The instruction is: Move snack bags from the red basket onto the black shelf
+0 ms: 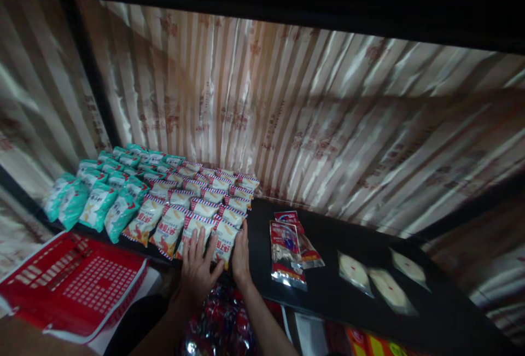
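White snack bags with red-and-blue striped edges stand in rows on the black shelf. My left hand lies with its fingers spread over the front of a snack bag near the right end of the front row. Against the right side of the end bag, my right hand rests upright with its fingers stretched out. Neither hand is wrapped around a bag. To the left stand rows of teal snack bags, apart from both hands.
Red-and-silver packets lie on the black shelf, right of my hands. Farther right are three clear packs with pale round contents. A red basket stands at lower left. Dark shiny packages sit below my hands. Striped sheeting hangs behind.
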The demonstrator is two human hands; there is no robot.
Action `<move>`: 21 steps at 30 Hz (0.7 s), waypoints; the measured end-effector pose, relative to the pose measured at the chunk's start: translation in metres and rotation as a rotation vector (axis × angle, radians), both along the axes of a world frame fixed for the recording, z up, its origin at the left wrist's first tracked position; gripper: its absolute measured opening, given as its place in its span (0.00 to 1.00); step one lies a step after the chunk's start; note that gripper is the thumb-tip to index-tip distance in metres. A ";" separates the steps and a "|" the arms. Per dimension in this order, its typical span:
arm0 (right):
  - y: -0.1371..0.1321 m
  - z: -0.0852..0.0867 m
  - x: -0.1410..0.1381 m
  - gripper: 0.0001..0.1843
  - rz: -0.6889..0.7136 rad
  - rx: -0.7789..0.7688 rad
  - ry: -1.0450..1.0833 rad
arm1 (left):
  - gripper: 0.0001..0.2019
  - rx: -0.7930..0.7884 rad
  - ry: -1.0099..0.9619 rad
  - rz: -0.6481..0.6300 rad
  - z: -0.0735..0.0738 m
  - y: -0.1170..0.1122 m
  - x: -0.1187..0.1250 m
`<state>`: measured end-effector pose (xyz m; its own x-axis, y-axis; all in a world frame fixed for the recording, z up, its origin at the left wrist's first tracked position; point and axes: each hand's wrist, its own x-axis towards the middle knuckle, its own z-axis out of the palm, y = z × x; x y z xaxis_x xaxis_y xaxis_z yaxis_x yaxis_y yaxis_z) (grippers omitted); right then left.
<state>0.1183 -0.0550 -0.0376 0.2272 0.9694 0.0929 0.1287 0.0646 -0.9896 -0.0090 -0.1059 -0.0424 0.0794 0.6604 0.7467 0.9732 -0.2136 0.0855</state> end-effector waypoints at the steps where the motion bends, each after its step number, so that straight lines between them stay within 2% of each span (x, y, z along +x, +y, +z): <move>1: -0.001 0.000 0.000 0.40 0.003 0.004 0.016 | 0.31 -0.001 0.008 0.000 0.000 0.000 0.000; 5: 0.006 0.000 0.011 0.39 -0.030 0.040 0.083 | 0.30 -0.023 0.026 -0.006 -0.001 -0.002 0.001; 8: 0.032 -0.002 0.028 0.41 -0.126 0.020 0.134 | 0.29 -0.042 0.020 0.000 -0.004 -0.001 0.002; 10: 0.056 -0.002 0.039 0.42 -0.139 0.006 0.160 | 0.29 -0.046 0.007 0.002 -0.005 -0.001 0.003; 16: 0.119 -0.001 0.051 0.45 -0.106 -0.015 0.198 | 0.35 -0.005 -0.132 -0.039 -0.002 0.001 0.011; 21: 0.132 0.000 0.041 0.43 -0.019 0.014 0.232 | 0.37 -0.028 -0.130 -0.050 -0.005 0.003 0.011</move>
<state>0.1588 0.0775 -0.0376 0.2619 0.9638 0.0500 -0.1005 0.0787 -0.9918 0.0018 -0.1028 -0.0471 0.0168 0.6786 0.7343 0.9418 -0.2575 0.2164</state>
